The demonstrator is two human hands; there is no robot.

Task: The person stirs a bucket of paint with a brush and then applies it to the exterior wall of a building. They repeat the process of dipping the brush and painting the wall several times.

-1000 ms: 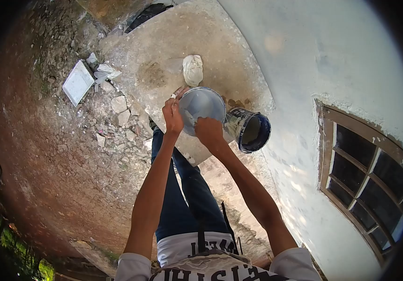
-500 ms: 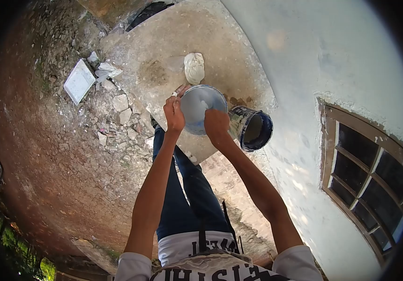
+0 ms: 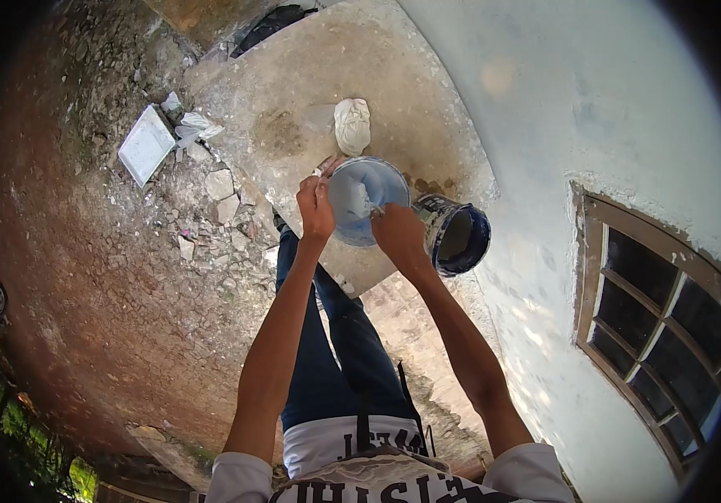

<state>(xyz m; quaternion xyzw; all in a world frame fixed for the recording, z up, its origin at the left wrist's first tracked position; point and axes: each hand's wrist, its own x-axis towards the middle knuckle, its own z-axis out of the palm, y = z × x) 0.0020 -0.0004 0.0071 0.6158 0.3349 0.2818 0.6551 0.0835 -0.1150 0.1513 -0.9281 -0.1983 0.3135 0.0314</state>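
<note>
The bucket (image 3: 350, 235) was being worked: left hand (image 3: 317, 210) closed on its rim, right hand's (image 3: 400, 239) grip curled tight, hold unclear; the next stroke called for steadiness.

Both arms reached forward from the body, the hands near each other but apart. The left forearm slanted slightly inward, its wrist close to straight, and the left hand (image 3: 316, 205) was bent at the fingers, with some fingers extended forward beyond the knuckles. The right elbow bent outward, and that forearm angled inward more steeply. The right hand (image 3: 400, 235) was closed like a fist, its back turned up and its fingertips hidden from view. Both forearms were bare below short sleeves.
</note>
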